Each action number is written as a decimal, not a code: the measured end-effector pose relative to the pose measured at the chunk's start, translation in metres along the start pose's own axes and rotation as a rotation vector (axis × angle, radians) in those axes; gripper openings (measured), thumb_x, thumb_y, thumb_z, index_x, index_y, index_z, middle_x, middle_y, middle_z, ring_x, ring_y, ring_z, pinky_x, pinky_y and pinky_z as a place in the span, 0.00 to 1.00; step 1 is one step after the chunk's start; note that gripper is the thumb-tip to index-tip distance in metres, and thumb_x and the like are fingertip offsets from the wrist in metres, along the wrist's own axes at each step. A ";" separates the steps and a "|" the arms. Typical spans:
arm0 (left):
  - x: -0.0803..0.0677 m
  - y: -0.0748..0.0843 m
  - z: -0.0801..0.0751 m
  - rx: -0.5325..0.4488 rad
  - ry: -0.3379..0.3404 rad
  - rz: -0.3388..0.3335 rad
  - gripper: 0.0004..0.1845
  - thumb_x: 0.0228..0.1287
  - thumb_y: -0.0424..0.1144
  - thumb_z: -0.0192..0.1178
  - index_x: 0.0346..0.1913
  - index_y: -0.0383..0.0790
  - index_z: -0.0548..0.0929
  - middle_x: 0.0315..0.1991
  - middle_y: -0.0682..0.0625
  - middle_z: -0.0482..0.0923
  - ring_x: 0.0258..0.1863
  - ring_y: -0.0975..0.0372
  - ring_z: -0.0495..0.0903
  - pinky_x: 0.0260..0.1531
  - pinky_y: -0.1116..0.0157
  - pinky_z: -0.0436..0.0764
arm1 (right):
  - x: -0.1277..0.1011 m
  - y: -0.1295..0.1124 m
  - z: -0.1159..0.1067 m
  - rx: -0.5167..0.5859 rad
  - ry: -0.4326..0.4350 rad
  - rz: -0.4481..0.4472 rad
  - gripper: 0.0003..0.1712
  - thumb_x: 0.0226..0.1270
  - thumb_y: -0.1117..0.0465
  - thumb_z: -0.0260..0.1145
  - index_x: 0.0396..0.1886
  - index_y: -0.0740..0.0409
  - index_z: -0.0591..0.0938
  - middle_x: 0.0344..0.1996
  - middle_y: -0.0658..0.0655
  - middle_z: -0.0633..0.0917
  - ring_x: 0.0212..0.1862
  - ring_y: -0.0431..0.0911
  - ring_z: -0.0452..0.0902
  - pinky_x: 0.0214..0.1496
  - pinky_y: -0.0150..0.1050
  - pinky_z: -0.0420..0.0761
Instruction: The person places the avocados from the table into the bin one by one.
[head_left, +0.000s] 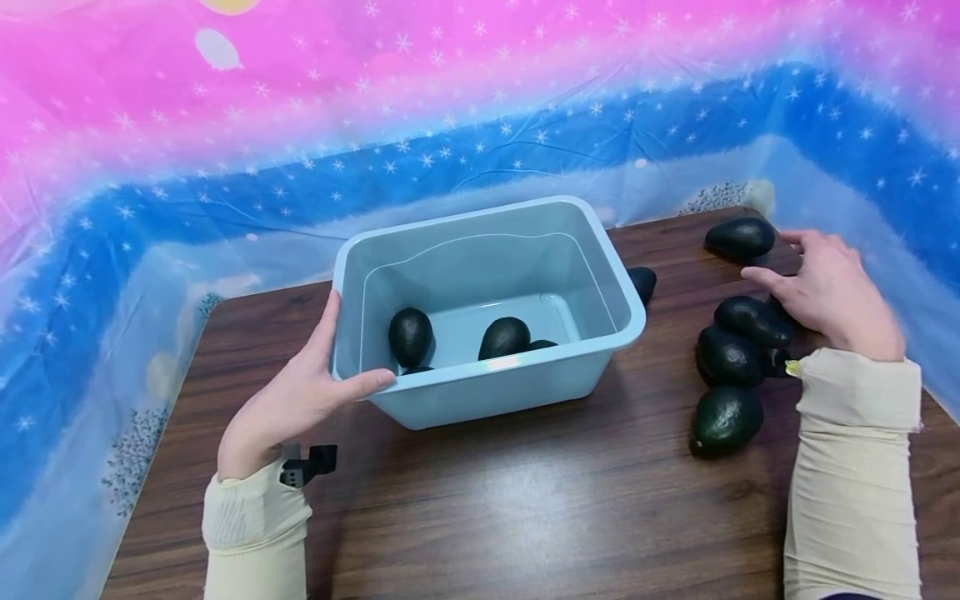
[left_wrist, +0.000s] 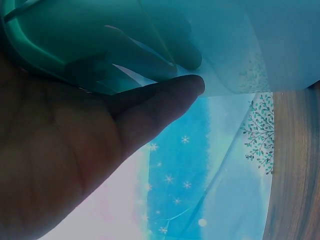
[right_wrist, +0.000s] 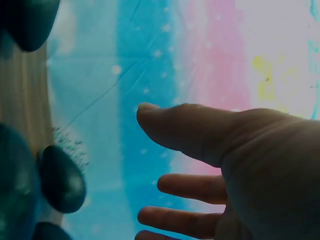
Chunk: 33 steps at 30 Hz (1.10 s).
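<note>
A pale blue-grey plastic tub (head_left: pixel 487 398) holds several dark avocados, among them one avocado (head_left: pixel 410 336) at its left and another avocado (head_left: pixel 504 337) near the front wall. My left hand (head_left: pixel 300 400) grips the tub's front left corner, thumb over the rim; the left wrist view shows the thumb (left_wrist: pixel 155 107) against the bluish wall. Over the right side of the table, my right hand (head_left: pixel 836 292) hovers with fingers spread and nothing in them. Its fingertips are close to an avocado (head_left: pixel 741 238) at the back. Below it lies a group of avocados (head_left: pixel 731 357), partly hidden by the hand.
Another avocado (head_left: pixel 642 284) shows partly behind the tub's right side. One avocado (head_left: pixel 726 420) lies at the front of the right group. A brown wooden table (head_left: pixel 525 508) carries everything. Pink and blue snowflake-patterned sheeting (head_left: pixel 450 150) surrounds the table's back and sides.
</note>
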<state>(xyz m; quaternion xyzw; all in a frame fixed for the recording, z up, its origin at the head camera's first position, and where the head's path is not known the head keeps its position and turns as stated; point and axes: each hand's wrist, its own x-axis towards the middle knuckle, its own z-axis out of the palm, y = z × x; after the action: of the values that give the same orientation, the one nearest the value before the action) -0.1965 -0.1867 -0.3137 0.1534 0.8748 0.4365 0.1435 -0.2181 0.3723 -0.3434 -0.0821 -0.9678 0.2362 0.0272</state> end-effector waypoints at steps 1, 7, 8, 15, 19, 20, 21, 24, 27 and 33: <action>0.000 0.000 0.000 0.000 0.000 0.001 0.58 0.63 0.50 0.66 0.72 0.74 0.24 0.75 0.68 0.26 0.74 0.57 0.43 0.62 0.40 0.61 | 0.001 0.003 0.001 -0.003 0.000 -0.001 0.53 0.68 0.32 0.53 0.73 0.71 0.56 0.64 0.82 0.60 0.65 0.77 0.49 0.65 0.70 0.46; 0.000 0.001 0.000 0.021 0.004 -0.005 0.58 0.62 0.51 0.66 0.72 0.73 0.24 0.75 0.68 0.25 0.74 0.58 0.42 0.63 0.41 0.60 | 0.003 0.020 0.007 -0.032 -0.052 0.034 0.56 0.63 0.28 0.55 0.67 0.76 0.62 0.53 0.81 0.69 0.51 0.72 0.69 0.51 0.67 0.67; 0.000 0.001 0.000 0.024 0.004 -0.006 0.58 0.62 0.51 0.66 0.72 0.73 0.24 0.75 0.68 0.25 0.74 0.58 0.42 0.63 0.41 0.59 | 0.004 0.022 0.008 -0.035 -0.068 0.028 0.56 0.62 0.28 0.57 0.66 0.76 0.64 0.49 0.79 0.73 0.45 0.68 0.72 0.44 0.64 0.71; 0.000 0.000 0.000 0.004 0.001 -0.001 0.58 0.62 0.50 0.66 0.72 0.74 0.24 0.75 0.68 0.25 0.74 0.58 0.42 0.62 0.40 0.60 | 0.009 0.024 0.012 -0.051 -0.214 -0.015 0.54 0.60 0.34 0.65 0.59 0.83 0.66 0.48 0.81 0.75 0.39 0.61 0.75 0.39 0.55 0.75; 0.001 0.000 0.000 0.012 0.006 0.001 0.59 0.62 0.50 0.66 0.72 0.74 0.24 0.75 0.69 0.26 0.74 0.58 0.42 0.63 0.41 0.61 | 0.009 0.025 0.015 -0.055 -0.266 -0.023 0.55 0.60 0.34 0.66 0.60 0.83 0.65 0.50 0.82 0.73 0.43 0.63 0.76 0.40 0.56 0.76; 0.001 0.000 0.000 0.017 0.006 0.001 0.59 0.62 0.51 0.66 0.72 0.74 0.24 0.75 0.69 0.25 0.74 0.59 0.42 0.63 0.41 0.61 | 0.010 0.025 0.016 -0.055 -0.270 -0.032 0.54 0.60 0.34 0.66 0.60 0.82 0.67 0.50 0.81 0.75 0.41 0.62 0.77 0.39 0.55 0.76; 0.001 0.000 0.000 0.020 0.007 0.001 0.59 0.62 0.51 0.66 0.72 0.74 0.24 0.75 0.69 0.25 0.74 0.59 0.42 0.63 0.41 0.60 | 0.010 0.025 0.018 -0.057 -0.270 -0.040 0.52 0.60 0.34 0.66 0.59 0.81 0.69 0.48 0.79 0.76 0.40 0.60 0.77 0.38 0.53 0.76; 0.001 0.000 0.000 0.024 0.007 -0.002 0.59 0.62 0.52 0.66 0.72 0.73 0.24 0.75 0.69 0.25 0.74 0.59 0.42 0.63 0.42 0.60 | 0.012 0.025 0.022 -0.064 -0.282 -0.061 0.47 0.61 0.35 0.65 0.56 0.77 0.74 0.46 0.75 0.79 0.36 0.55 0.78 0.35 0.50 0.76; 0.001 0.000 0.000 0.031 0.008 -0.011 0.59 0.62 0.52 0.66 0.72 0.72 0.24 0.75 0.68 0.24 0.75 0.59 0.41 0.63 0.41 0.60 | 0.012 0.025 0.024 -0.070 -0.315 -0.047 0.46 0.62 0.34 0.64 0.56 0.75 0.76 0.46 0.74 0.80 0.37 0.55 0.77 0.34 0.48 0.75; 0.000 0.000 0.000 0.030 0.009 -0.014 0.59 0.62 0.53 0.66 0.72 0.72 0.24 0.75 0.68 0.25 0.75 0.58 0.41 0.64 0.41 0.59 | 0.012 0.024 0.028 -0.086 -0.358 0.006 0.48 0.61 0.32 0.63 0.57 0.74 0.74 0.46 0.73 0.79 0.39 0.58 0.76 0.33 0.49 0.75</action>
<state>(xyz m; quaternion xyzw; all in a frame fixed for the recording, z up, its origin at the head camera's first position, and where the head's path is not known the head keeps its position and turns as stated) -0.1964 -0.1869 -0.3141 0.1476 0.8829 0.4230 0.1403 -0.2287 0.3825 -0.3786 -0.0425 -0.9662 0.2057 -0.1495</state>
